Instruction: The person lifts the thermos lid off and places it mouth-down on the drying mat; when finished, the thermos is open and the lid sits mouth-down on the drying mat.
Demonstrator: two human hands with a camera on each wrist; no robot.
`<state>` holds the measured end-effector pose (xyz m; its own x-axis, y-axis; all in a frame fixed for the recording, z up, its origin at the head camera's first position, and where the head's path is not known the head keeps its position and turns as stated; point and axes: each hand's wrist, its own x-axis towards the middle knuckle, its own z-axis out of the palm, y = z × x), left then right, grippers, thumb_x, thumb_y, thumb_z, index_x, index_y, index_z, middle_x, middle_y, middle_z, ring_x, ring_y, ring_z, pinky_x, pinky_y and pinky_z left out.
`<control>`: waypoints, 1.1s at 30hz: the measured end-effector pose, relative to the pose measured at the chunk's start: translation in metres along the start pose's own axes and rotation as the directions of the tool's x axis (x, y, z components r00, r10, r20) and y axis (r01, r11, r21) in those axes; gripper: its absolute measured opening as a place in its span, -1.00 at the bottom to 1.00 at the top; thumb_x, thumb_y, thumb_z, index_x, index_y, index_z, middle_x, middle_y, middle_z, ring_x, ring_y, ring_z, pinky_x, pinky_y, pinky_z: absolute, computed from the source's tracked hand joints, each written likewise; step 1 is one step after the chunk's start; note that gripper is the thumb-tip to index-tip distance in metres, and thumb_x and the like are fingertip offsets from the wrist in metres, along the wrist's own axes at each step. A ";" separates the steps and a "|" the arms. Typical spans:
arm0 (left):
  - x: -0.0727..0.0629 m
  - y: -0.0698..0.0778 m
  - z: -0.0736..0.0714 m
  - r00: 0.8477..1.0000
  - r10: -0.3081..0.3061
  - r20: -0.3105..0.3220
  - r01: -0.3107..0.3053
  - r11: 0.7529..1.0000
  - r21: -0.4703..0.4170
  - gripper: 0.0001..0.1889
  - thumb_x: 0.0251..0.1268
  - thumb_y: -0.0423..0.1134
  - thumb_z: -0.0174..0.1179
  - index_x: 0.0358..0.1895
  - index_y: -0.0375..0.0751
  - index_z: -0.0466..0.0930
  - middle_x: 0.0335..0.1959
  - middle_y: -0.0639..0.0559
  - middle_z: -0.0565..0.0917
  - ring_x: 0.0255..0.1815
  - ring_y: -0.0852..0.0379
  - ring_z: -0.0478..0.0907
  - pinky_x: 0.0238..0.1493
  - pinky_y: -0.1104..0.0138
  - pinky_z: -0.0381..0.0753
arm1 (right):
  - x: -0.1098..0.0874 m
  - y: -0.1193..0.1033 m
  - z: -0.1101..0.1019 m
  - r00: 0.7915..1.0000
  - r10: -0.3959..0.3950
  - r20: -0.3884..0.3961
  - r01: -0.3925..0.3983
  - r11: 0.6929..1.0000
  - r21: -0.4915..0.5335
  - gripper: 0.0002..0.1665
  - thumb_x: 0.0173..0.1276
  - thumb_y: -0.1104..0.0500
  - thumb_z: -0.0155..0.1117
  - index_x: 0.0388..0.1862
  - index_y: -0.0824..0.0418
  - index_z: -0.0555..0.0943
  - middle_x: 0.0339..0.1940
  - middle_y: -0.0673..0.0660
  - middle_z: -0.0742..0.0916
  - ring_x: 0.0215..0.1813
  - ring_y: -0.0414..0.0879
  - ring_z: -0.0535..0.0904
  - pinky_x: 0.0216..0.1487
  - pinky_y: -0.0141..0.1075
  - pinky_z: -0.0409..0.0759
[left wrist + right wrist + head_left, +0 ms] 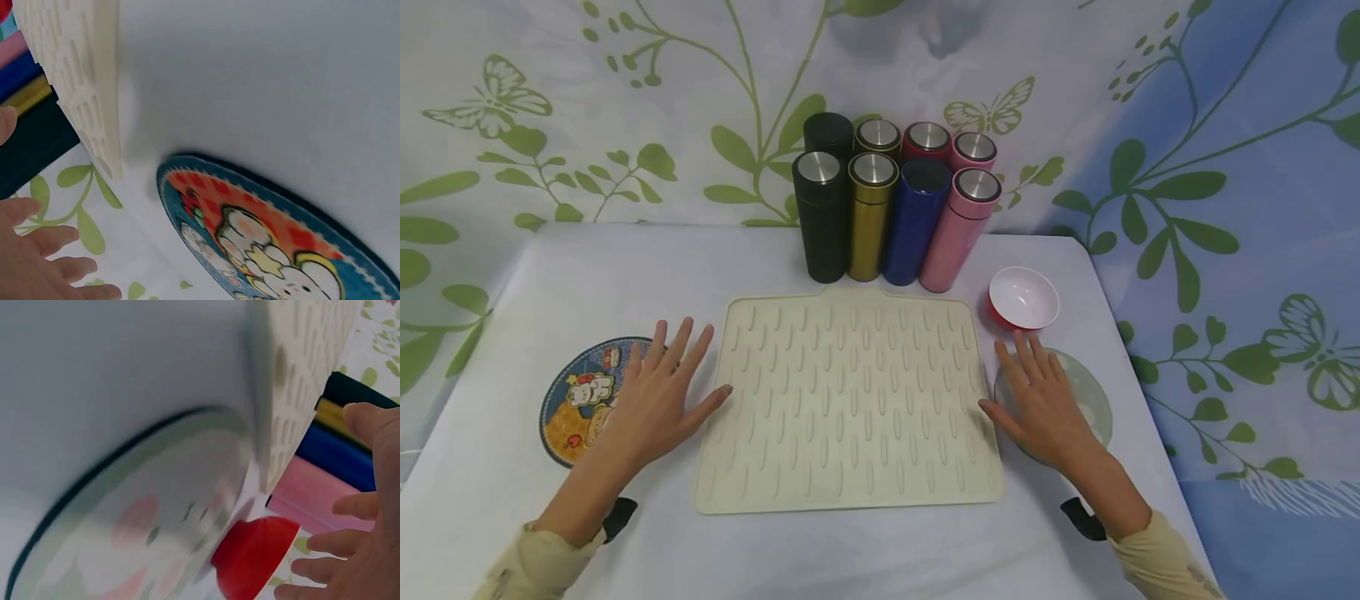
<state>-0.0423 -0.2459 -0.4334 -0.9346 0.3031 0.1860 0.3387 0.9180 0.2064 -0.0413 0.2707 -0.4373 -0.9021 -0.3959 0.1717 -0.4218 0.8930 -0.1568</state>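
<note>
My left hand (pixel 658 400) is spread with straight fingers over the right part of a round cartoon-printed mat (pixel 580 408), its thumb reaching toward a cream ridged mat (pixel 850 400). Nothing is held in it. Opposite, my right hand (pixel 1041 404) spreads its fingers over a pale green round mat (pixel 1093 400), which the right wrist view shows with a faded face print. This hand is also without anything in its grasp. Just beyond its fingertips stands a small bowl (pixel 1024 298), red outside and white inside. Both wrist views show each hand raised above the table.
Behind the cream mat, several cylindrical flasks stand in two rows: black (pixel 823 225), gold (pixel 869 225), blue (pixel 915 225) and pink (pixel 957 237) in front. A leaf-patterned cloth (pixel 700 83) hangs behind the white-covered table (pixel 647 267).
</note>
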 end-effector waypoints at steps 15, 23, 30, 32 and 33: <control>0.041 0.027 0.005 0.991 -0.092 -0.095 0.053 0.935 -0.350 -0.11 0.25 -0.06 0.37 0.57 -0.21 0.13 0.49 -0.30 0.27 0.48 -0.31 0.18 0.32 -0.24 0.25 | 0.007 -0.037 0.017 0.992 -0.113 -0.060 0.122 0.978 0.168 -0.09 0.16 -0.01 0.51 0.44 0.29 0.41 0.36 0.42 0.47 0.36 0.31 0.39 0.22 0.23 0.41; 0.076 0.037 0.008 0.983 -0.123 -0.134 0.046 0.882 -0.470 -0.12 0.25 -0.09 0.38 0.55 -0.26 0.14 0.47 -0.24 0.32 0.46 -0.25 0.25 0.33 -0.17 0.28 | 0.000 -0.049 0.022 0.991 -0.130 -0.008 0.129 0.976 0.174 -0.22 0.20 0.00 0.50 0.38 0.18 0.51 0.36 0.40 0.48 0.37 0.30 0.39 0.19 0.23 0.45; 0.110 0.048 0.009 0.972 -0.131 -0.194 0.003 0.837 -0.547 -0.12 0.22 -0.12 0.40 0.55 -0.23 0.14 0.47 -0.16 0.35 0.47 -0.10 0.28 0.31 -0.11 0.37 | -0.003 -0.056 0.029 0.989 -0.148 0.009 0.145 0.974 0.173 -0.28 0.17 0.01 0.52 0.30 0.22 0.58 0.30 0.38 0.53 0.33 0.27 0.43 0.18 0.18 0.48; 0.121 0.052 0.010 0.969 -0.140 -0.203 -0.001 0.821 -0.571 -0.12 0.22 -0.13 0.41 0.54 -0.23 0.15 0.46 -0.14 0.37 0.46 -0.06 0.30 0.29 -0.09 0.40 | -0.003 -0.057 0.031 0.989 -0.150 0.016 0.145 0.976 0.163 -0.31 0.17 0.02 0.52 0.27 0.22 0.60 0.29 0.38 0.54 0.32 0.27 0.43 0.17 0.17 0.50; 0.126 0.053 0.011 0.968 -0.148 -0.205 0.000 0.813 -0.583 -0.13 0.21 -0.13 0.41 0.54 -0.22 0.15 0.45 -0.13 0.38 0.46 -0.05 0.30 0.29 -0.08 0.41 | -0.004 -0.058 0.031 0.989 -0.149 0.017 0.144 0.977 0.157 -0.32 0.17 0.02 0.52 0.25 0.23 0.61 0.29 0.38 0.55 0.31 0.27 0.44 0.15 0.17 0.51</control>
<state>-0.1435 -0.1561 -0.4094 -0.9321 0.1052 0.3465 0.3379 0.5969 0.7277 -0.0165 0.2137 -0.4593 -0.8307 -0.5281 0.1765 -0.5567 0.7816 -0.2813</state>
